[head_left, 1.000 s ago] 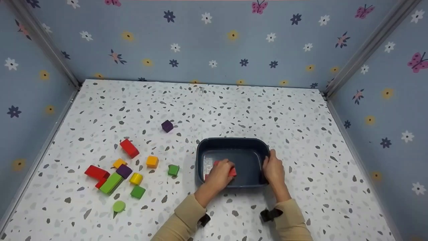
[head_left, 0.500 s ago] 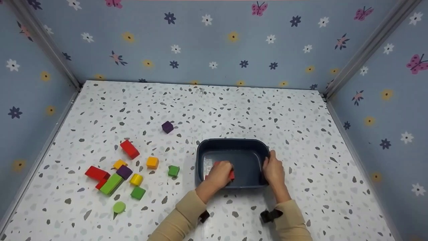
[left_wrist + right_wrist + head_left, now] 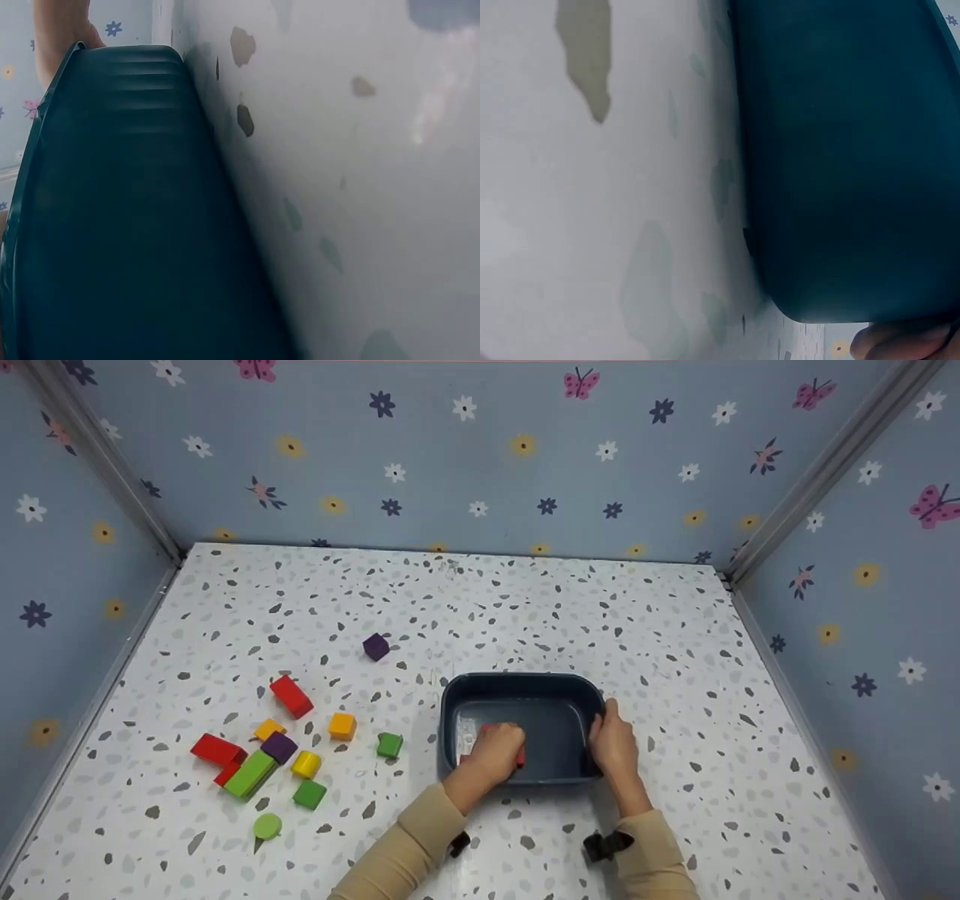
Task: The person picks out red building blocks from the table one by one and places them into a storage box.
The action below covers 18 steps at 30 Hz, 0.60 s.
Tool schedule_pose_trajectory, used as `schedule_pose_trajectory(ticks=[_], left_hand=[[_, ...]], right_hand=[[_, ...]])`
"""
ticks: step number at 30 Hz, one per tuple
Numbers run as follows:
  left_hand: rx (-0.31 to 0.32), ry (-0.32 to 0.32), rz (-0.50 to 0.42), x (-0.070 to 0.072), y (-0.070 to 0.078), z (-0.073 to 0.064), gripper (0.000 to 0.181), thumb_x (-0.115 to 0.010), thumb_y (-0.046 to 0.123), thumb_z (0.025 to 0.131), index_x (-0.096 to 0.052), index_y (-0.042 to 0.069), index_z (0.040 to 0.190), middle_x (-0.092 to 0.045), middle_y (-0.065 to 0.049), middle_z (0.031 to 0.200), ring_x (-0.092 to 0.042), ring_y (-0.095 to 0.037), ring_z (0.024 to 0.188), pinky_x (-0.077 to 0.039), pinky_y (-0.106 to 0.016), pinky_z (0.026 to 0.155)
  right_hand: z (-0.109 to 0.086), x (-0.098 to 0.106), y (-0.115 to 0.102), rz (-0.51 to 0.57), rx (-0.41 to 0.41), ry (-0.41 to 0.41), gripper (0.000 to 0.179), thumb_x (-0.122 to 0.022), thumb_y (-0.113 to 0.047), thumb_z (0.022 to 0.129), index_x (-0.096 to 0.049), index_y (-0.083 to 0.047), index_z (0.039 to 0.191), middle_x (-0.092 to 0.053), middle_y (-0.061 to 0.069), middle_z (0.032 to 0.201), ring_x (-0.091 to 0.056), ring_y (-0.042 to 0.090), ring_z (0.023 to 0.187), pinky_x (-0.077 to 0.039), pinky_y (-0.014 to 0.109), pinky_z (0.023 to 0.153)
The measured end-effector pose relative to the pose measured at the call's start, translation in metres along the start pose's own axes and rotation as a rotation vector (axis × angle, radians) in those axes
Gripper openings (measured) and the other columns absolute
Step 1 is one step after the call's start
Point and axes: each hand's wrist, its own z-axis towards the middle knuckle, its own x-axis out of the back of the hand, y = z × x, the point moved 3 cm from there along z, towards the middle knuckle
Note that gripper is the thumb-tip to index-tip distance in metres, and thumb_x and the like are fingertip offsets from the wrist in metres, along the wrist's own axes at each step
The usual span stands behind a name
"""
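My left hand point(image 3: 495, 754) reaches inside a dark blue plastic bin point(image 3: 525, 682) and grips a red block point(image 3: 520, 757), most of which my fingers hide. More red point(image 3: 489, 727) shows past the knuckles, beside a pale patterned patch point(image 3: 466, 727) on the bin's floor. My right hand point(image 3: 615, 739) holds the bin's right wall, with the fingers over the rim. In the left wrist view the bin's outer wall point(image 3: 135, 210) fills the left side, and the right hand point(image 3: 60, 34) shows at its far end. Fingers point(image 3: 900, 341) appear at the bin's end in the right wrist view.
Left of the bin lie several loose blocks: red point(image 3: 291, 696), light green point(image 3: 251, 774), orange point(image 3: 343, 726), yellow point(image 3: 306, 763) and green point(image 3: 389, 745). A purple cube point(image 3: 376, 646) sits farther back. Patterned blue walls point(image 3: 480, 450) border the speckled white tabletop point(image 3: 562, 607).
My left hand has turned slightly inside the bin, and less of the red block shows at its right side. The right hand keeps its hold on the bin.
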Motion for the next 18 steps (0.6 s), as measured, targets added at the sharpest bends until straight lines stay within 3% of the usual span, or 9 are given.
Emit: schedule_pose_trajectory(ticks=[9, 14, 18], left_hand=[[-0.031, -0.037, 0.015, 0.003, 0.0, -0.002, 0.011, -0.071, 0.006, 0.062, -0.063, 0.014, 0.058, -0.056, -0.002, 0.068, -0.057, -0.018, 0.064, -0.046, -0.028, 0.055], [-0.071, 0.006, -0.019, 0.01, -0.002, -0.006, 0.011, -0.069, 0.01, 0.066, -0.06, 0.011, 0.06, -0.053, -0.003, 0.068, -0.056, -0.019, 0.063, -0.045, -0.03, 0.056], [-0.053, 0.022, -0.048, 0.017, -0.003, -0.009, 0.009, -0.065, 0.012, 0.071, -0.059, 0.006, 0.069, -0.054, -0.005, 0.072, -0.057, -0.021, 0.065, -0.047, -0.032, 0.059]], right_hand=[[-0.001, -0.001, 0.001, 0.003, -0.015, 0.003, 0.013, -0.045, -0.008, 0.088, -0.042, -0.001, 0.097, -0.057, 0.027, 0.073, -0.057, 0.041, 0.063, -0.04, 0.049, 0.048], [-0.002, 0.001, 0.0, 0.006, -0.011, 0.019, 0.014, -0.045, -0.009, 0.088, -0.042, -0.001, 0.099, -0.057, 0.029, 0.073, -0.056, 0.044, 0.063, -0.04, 0.052, 0.048], [-0.001, 0.002, -0.001, 0.001, -0.008, 0.023, 0.014, -0.046, -0.009, 0.088, -0.041, 0.0, 0.098, -0.056, 0.03, 0.073, -0.056, 0.045, 0.064, -0.04, 0.052, 0.048]])
